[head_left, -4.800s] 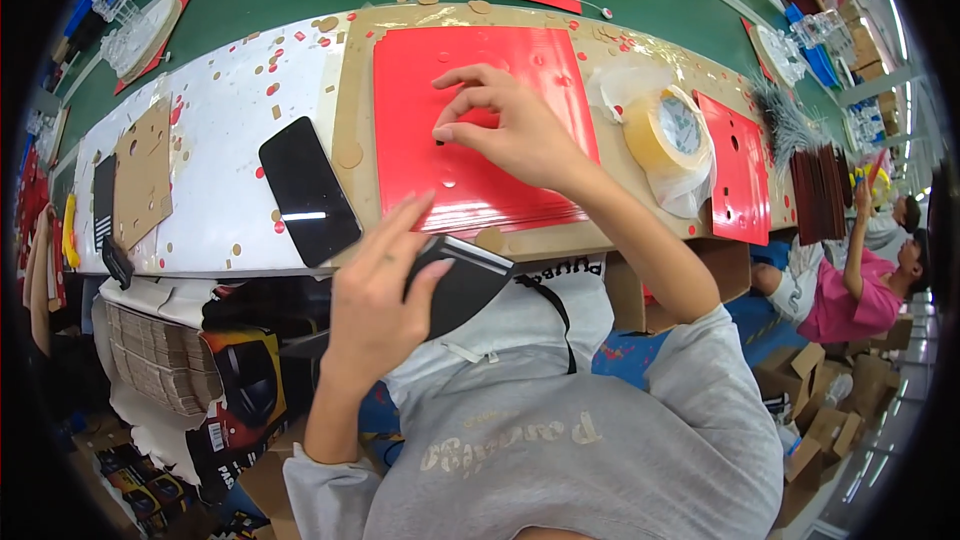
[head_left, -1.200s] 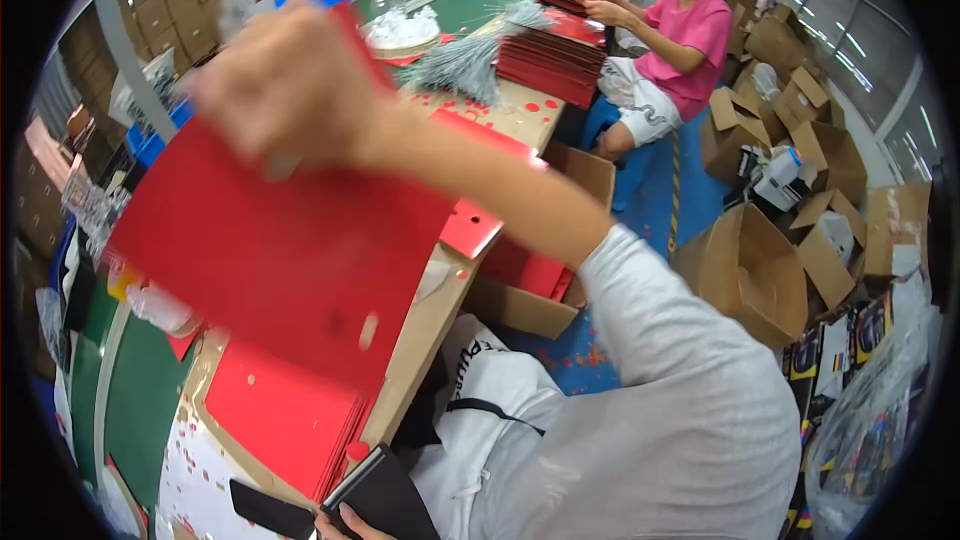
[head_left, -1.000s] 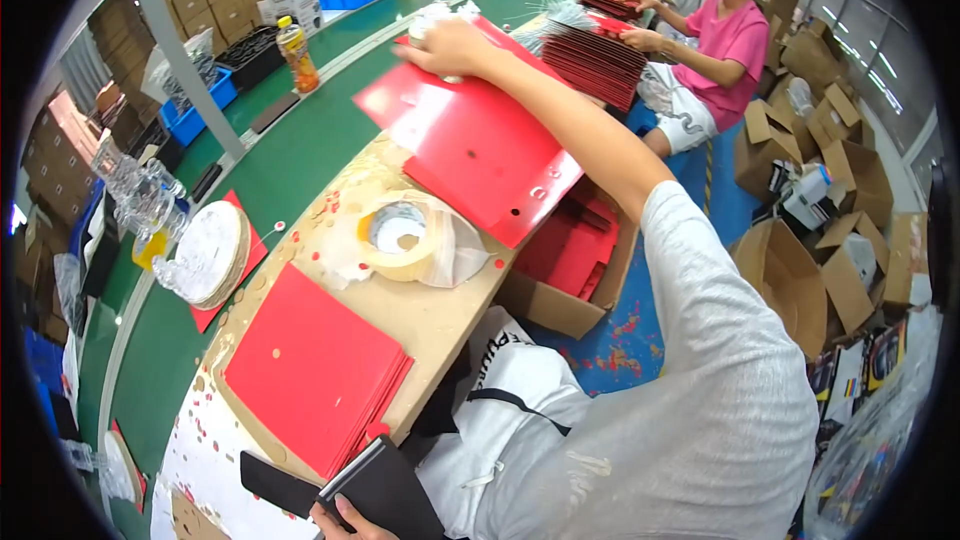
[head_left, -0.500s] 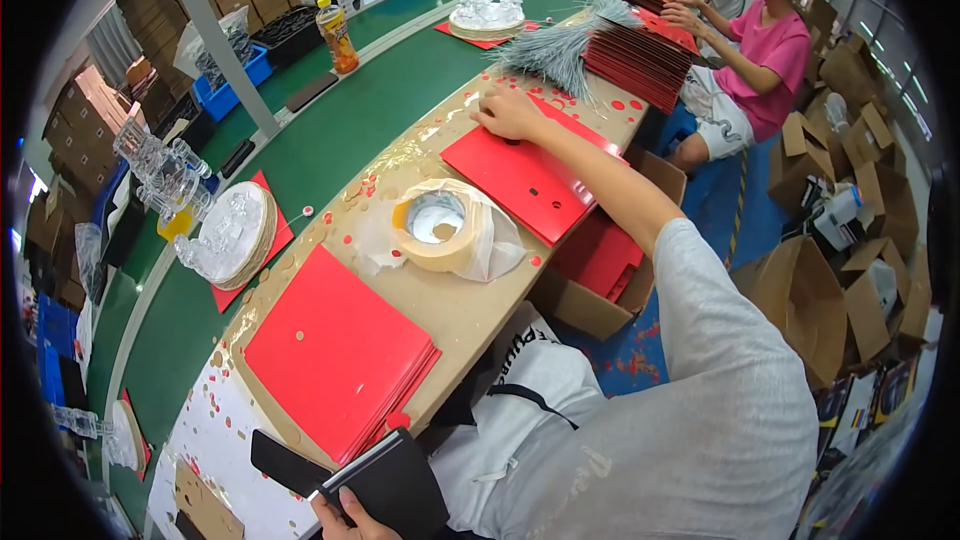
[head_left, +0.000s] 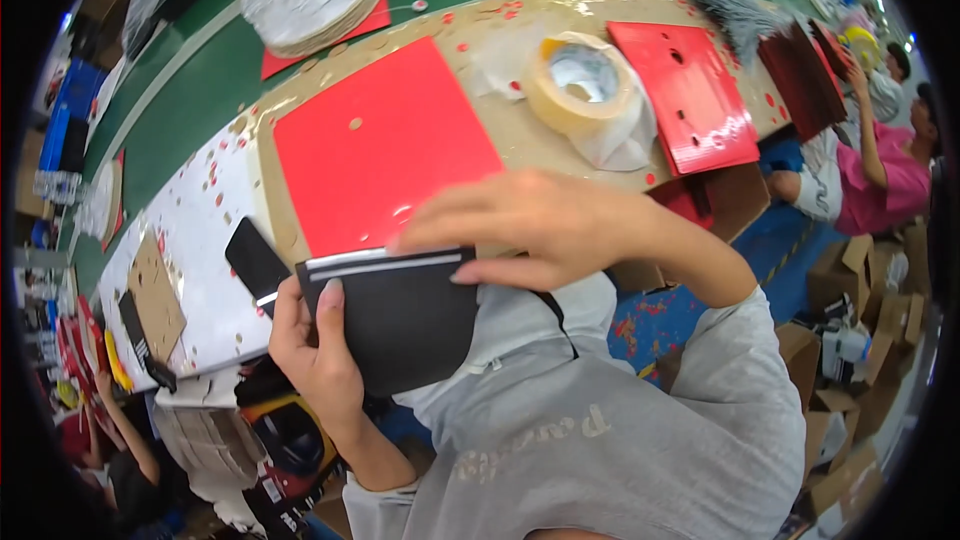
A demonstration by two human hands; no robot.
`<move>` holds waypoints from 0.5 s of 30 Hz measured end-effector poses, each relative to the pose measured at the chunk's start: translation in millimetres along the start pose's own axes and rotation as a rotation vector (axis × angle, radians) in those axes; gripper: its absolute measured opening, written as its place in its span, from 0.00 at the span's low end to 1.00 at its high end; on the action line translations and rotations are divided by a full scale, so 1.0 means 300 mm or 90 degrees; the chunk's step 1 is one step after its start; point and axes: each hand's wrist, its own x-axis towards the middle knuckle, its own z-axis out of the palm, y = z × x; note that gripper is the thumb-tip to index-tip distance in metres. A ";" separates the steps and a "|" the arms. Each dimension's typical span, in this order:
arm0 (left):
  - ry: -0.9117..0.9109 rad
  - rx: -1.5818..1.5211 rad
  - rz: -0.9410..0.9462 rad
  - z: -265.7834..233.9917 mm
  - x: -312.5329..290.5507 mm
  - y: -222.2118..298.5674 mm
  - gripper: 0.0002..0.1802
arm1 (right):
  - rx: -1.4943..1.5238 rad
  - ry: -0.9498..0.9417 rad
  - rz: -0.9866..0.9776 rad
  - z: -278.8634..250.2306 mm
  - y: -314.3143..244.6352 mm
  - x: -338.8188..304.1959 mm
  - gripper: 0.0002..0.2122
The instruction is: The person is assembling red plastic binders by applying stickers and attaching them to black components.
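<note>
Holding a black flat piece (head_left: 405, 325), pale strip along its upper edge, by its left side: left hand (head_left: 325, 365), thumb on the face, other fingers closed around the side. Located at the near edge of the tabletop (head_left: 535, 152), in front of the body. Noted at its upper right corner: right hand (head_left: 535, 225), blurred, thumb at the corner, other fingers stretched out along the upper edge; cannot tell any grip there. Found just beyond, a red panel (head_left: 380, 145), flat, without dark holes on the visible face, bearing one tan round spot, loose disc or hole not clear. Found farther right, past a tape roll (head_left: 560, 105) in loose wrapping, red sheets (head_left: 715, 90) with several dark holes. Judged from this: holing done on the right-hand lot, apparently left to do on the near panel; handling of the black piece underway, stage not readable. Recorded also: black phone (head_left: 258, 252) beside the left hand, holed brown board (head_left: 158, 295) farther left, open carton (head_left: 745, 195) below the right-hand sheets.
</note>
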 end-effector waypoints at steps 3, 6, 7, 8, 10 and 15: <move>0.018 0.022 -0.005 -0.032 -0.006 0.004 0.09 | 0.073 -0.026 -0.021 0.061 0.017 -0.010 0.17; 0.028 0.020 -0.043 -0.060 -0.018 -0.001 0.10 | 0.166 0.008 0.044 0.091 0.011 -0.016 0.16; 0.030 0.025 -0.047 -0.061 -0.019 -0.006 0.13 | 0.230 0.018 0.122 0.100 0.004 -0.018 0.15; 0.037 0.014 -0.038 -0.058 -0.018 -0.002 0.14 | 0.235 0.012 0.116 0.106 0.002 -0.017 0.15; 0.084 0.009 0.021 -0.025 -0.020 0.013 0.17 | 0.262 0.104 0.171 0.116 0.002 -0.011 0.13; 0.155 0.251 0.182 -0.013 -0.049 0.001 0.21 | 0.337 0.202 0.244 0.141 -0.019 -0.025 0.11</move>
